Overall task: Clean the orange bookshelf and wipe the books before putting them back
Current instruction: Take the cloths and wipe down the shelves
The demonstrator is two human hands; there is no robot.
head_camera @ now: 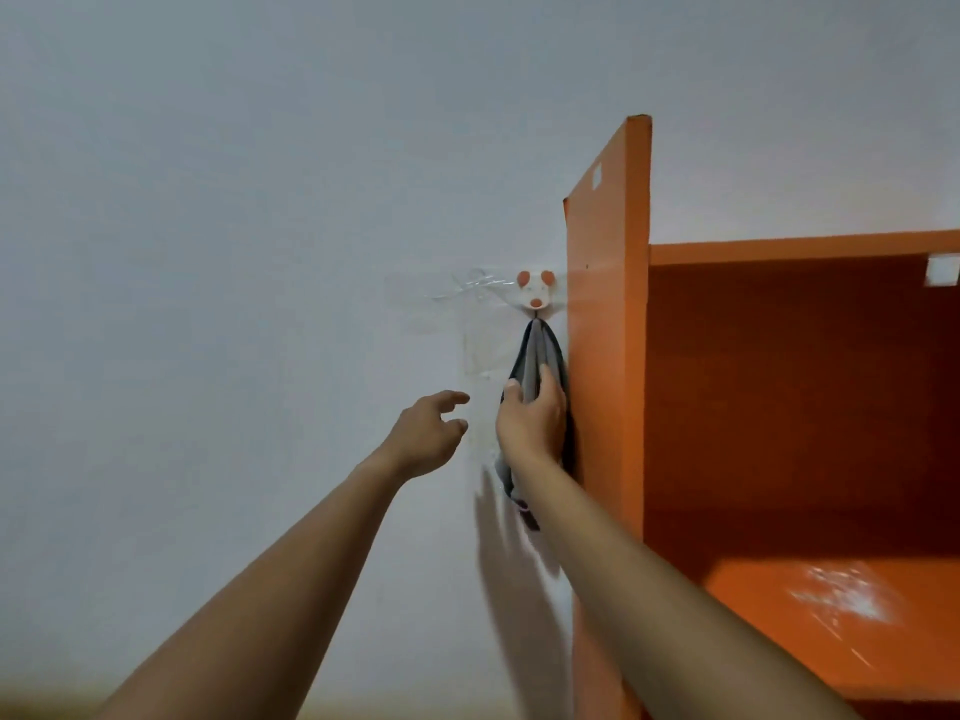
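Reaching up along the pale wall [208, 200], we see our right hand [531, 419] gripping a grey cloth with a darker edge [534, 356], thumb on one side and fingers curled round the other. That cloth hangs from a small white wall hook shaped like an animal face with orange ears and nose [535, 289], stuck to the wall by a clear adhesive pad, just beside the left side panel of the glossy orange bookshelf [608, 330]. The lower end of the cloth trails below our wrist, against the wall. Our left hand [428, 431] hovers apart from the cloth, to its left, fingers loosely spread and holding nothing. The shelf compartment we can see to the right is shaded at the back, with a bright reflection on its bottom board [831, 595].
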